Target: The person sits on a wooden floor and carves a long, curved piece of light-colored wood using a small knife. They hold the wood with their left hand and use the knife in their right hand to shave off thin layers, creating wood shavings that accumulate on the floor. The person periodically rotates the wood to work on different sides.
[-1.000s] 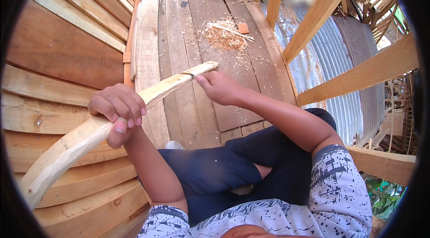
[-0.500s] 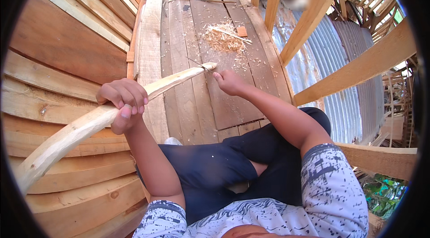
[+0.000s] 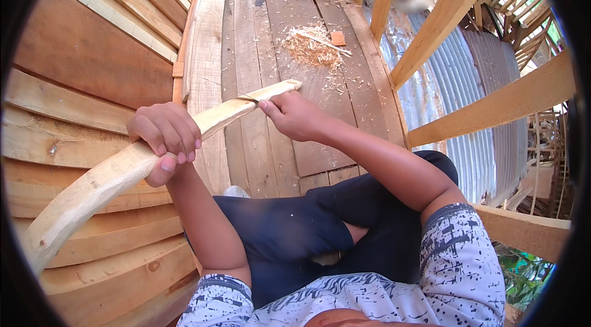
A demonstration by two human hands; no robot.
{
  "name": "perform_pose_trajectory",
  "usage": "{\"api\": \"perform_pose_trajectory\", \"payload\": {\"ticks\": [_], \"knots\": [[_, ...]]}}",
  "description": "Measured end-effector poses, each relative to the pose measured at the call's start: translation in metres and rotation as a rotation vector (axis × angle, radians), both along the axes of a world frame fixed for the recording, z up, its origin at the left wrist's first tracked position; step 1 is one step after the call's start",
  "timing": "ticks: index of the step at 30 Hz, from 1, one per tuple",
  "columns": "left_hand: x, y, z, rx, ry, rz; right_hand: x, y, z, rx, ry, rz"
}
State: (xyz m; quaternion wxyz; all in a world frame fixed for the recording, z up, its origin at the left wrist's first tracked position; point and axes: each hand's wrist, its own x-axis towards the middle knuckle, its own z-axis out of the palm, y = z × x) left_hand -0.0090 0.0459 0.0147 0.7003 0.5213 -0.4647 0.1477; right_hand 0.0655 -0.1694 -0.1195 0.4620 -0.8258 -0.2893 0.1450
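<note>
Background: wall of overlapping yellow-brown wooden boards (image 3: 92,75) filled the left side.
Pole: long, bent, pale-yellow wooden pole (image 3: 215,119) ran diagonally above the floor, narrower end pointing away; other end reached the edge of view, any support there not visible.
Blade: thin, dark, narrow blade (image 3: 247,98) crossed the pole toward its narrower end; too slim to confirm contact.
Left hand (image 3: 165,133): wrapped over the pole's middle, thumb on the near side.
Right hand (image 3: 297,116): curled beside the pole, apparently gripping the blade's end; handle hidden.
Progress: pole looked bark-free with long flat facets, so shaping seemed well along; what was left couldn't be judged.
Floor: brown wooden plank floor (image 3: 271,155), flecked with chips; tan heap of curled wood shavings (image 3: 311,51) farther off, small flat orange-brown piece (image 3: 338,38) at its side.
Right side: slanting pale wooden posts (image 3: 443,25), grey corrugated metal sheet (image 3: 465,118) beyond.
</note>
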Motion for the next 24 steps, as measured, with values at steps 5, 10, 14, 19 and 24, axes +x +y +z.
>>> {"api": "perform_pose_trajectory", "payload": {"ticks": [5, 10, 14, 19, 24], "knots": [[0.008, -0.007, 0.0, -0.019, 0.003, -0.003, 0.034, -0.032, -0.076, -0.064, 0.177, -0.157], [-0.001, 0.006, -0.001, 0.019, 0.018, 0.032, 0.003, 0.002, -0.009, -0.02, -0.014, 0.018], [0.008, -0.005, 0.002, -0.006, 0.007, -0.048, 0.032, -0.027, -0.061, -0.01, 0.141, -0.157], [0.002, 0.007, -0.001, 0.006, 0.016, -0.029, 0.002, 0.001, -0.016, -0.015, 0.023, -0.035], [0.005, -0.002, -0.001, -0.006, 0.017, -0.015, 0.024, -0.014, -0.055, -0.053, 0.196, -0.224]]}}
